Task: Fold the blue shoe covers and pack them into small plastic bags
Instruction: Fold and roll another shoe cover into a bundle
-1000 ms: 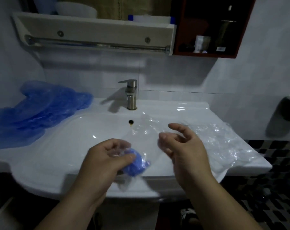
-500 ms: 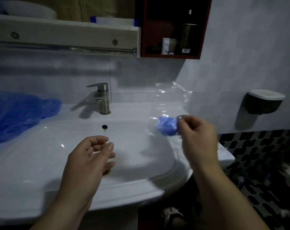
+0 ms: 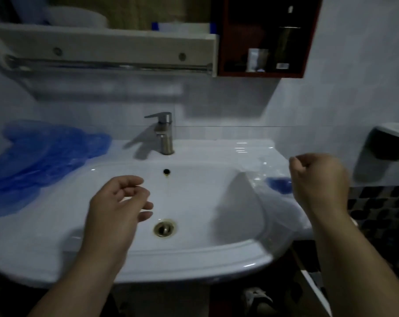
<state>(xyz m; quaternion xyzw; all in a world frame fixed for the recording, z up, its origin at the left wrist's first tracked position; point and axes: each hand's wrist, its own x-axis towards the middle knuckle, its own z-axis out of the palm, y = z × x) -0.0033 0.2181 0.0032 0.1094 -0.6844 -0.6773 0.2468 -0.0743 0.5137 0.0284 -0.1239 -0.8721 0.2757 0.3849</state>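
A pile of loose blue shoe covers [image 3: 45,161] lies on the left ledge of the white sink [image 3: 194,255]. A folded blue shoe cover inside a clear bag [image 3: 278,184] rests on the sink's right ledge, among other clear plastic bags [image 3: 261,172]. My right hand [image 3: 318,179] hovers just right of that packed bag, its fingers loosely curled and holding nothing I can see. The hand hides the packed bag's right end. Over the basin, my left hand [image 3: 118,202] is also empty, with relaxed, slightly bent fingers.
A metal tap [image 3: 163,133] stands at the back of the sink, and a drain plug [image 3: 164,228] sits in the basin. A shelf with a towel rail [image 3: 107,65] and a dark red cabinet [image 3: 264,37] hang above. A soap dish [image 3: 392,140] is on the right wall.
My right hand carried the bagged shoe cover from over the basin to the right ledge and let it go there. My left hand released the bag and stayed over the basin.
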